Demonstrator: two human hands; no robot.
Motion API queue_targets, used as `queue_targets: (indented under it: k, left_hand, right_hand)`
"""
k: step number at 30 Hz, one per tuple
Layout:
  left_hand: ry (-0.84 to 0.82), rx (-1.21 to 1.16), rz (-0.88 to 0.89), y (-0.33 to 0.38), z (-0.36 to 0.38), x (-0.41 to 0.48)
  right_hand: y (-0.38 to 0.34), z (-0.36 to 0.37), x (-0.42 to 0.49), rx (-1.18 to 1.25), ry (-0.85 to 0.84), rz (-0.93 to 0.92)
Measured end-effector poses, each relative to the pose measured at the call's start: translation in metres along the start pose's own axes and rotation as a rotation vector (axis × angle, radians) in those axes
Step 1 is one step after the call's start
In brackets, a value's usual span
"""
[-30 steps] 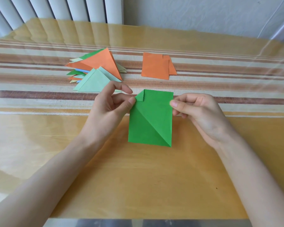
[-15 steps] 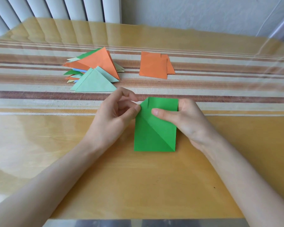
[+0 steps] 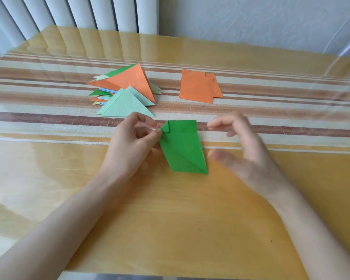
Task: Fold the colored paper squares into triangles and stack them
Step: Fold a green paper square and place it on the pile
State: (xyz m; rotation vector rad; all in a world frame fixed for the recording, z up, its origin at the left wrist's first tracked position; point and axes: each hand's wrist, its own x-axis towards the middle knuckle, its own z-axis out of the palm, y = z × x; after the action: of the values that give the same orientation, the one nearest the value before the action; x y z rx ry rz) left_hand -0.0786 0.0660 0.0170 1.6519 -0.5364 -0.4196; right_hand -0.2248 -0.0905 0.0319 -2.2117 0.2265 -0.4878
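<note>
A green paper square with a diagonal crease and a small curled upper-left corner is held up in front of me. My left hand pinches it at that upper-left edge. My right hand is blurred and hovers just right of the paper, fingers spread and touching nothing. Behind them lies a stack of folded triangles in orange, green, blue and pale green, with a pale green triangle at its front. Two orange paper squares lie flat at the back right.
The table has a glossy yellow-wood surface under a clear cover, with a striped cloth band across the middle. A white radiator and a wall stand behind the far edge.
My right hand has let go of the green paper and pulled away to the right. The left hand keeps its pinch, and the paper now tilts with its lower end swung right.
</note>
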Motion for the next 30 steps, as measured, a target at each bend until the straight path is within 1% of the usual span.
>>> queue_targets:
  k: [1, 2, 3, 4, 6, 7, 9, 10, 12, 15, 17, 18, 20, 21, 25, 27, 30]
  left_hand:
    - [-0.002, -0.025, -0.022, 0.002, 0.001, 0.0]
    - [-0.015, -0.069, -0.047, 0.003, 0.002, 0.0]
    - [-0.039, -0.13, -0.08, 0.004, 0.003, 0.001]
    - [-0.07, -0.199, -0.117, 0.006, 0.003, 0.001]
    - [-0.121, -0.327, -0.191, 0.009, 0.005, 0.0]
    - [-0.136, -0.368, -0.217, 0.011, 0.005, -0.001]
    - [-0.15, -0.406, -0.252, 0.013, 0.006, -0.002]
    - [-0.15, -0.409, -0.263, 0.013, 0.007, -0.001]
    - [-0.14, -0.408, -0.284, 0.013, 0.007, 0.0]
    - [-0.123, -0.447, -0.314, 0.012, 0.006, 0.001]
    - [-0.108, -0.464, -0.321, 0.012, 0.004, 0.002]
    - [-0.095, -0.466, -0.319, 0.012, 0.003, 0.003]
    - [-0.082, -0.478, -0.315, 0.013, 0.003, 0.004]
    - [-0.095, -0.488, -0.316, 0.014, 0.002, 0.003]
    - [-0.222, -0.505, -0.322, 0.019, 0.003, -0.002]
    - [-0.256, -0.518, -0.32, 0.019, 0.003, -0.003]
    - [-0.285, -0.495, -0.292, 0.018, 0.004, -0.004]
  right_hand:
    - [0.0, 0.009, -0.001, -0.092, -0.083, -0.048]
    - [0.001, 0.019, -0.001, -0.194, -0.113, -0.084]
    - [0.004, 0.027, 0.0, -0.258, -0.08, -0.094]
    - [0.006, 0.032, 0.002, -0.258, -0.007, -0.076]
    - [0.008, 0.032, 0.004, -0.154, 0.162, 0.022]
    - [0.009, 0.029, 0.005, -0.101, 0.219, 0.079]
    - [0.01, 0.025, 0.004, 0.003, 0.248, 0.158]
    - [0.009, 0.024, 0.004, 0.047, 0.24, 0.157]
    - [0.005, 0.025, 0.003, 0.054, 0.182, 0.06]
    - [0.004, 0.023, 0.003, -0.08, 0.02, -0.109]
    - [0.006, 0.02, 0.003, -0.113, -0.075, -0.153]
    - [0.007, 0.018, 0.002, -0.118, -0.093, -0.157]
    - [0.009, 0.016, 0.002, -0.134, -0.047, -0.13]
    - [0.009, 0.016, 0.004, -0.111, 0.008, -0.099]
    - [0.008, 0.023, 0.008, 0.106, 0.223, 0.05]
    - [0.007, 0.023, 0.009, 0.257, 0.274, 0.138]
    - [0.002, 0.022, 0.012, 0.427, 0.32, 0.22]
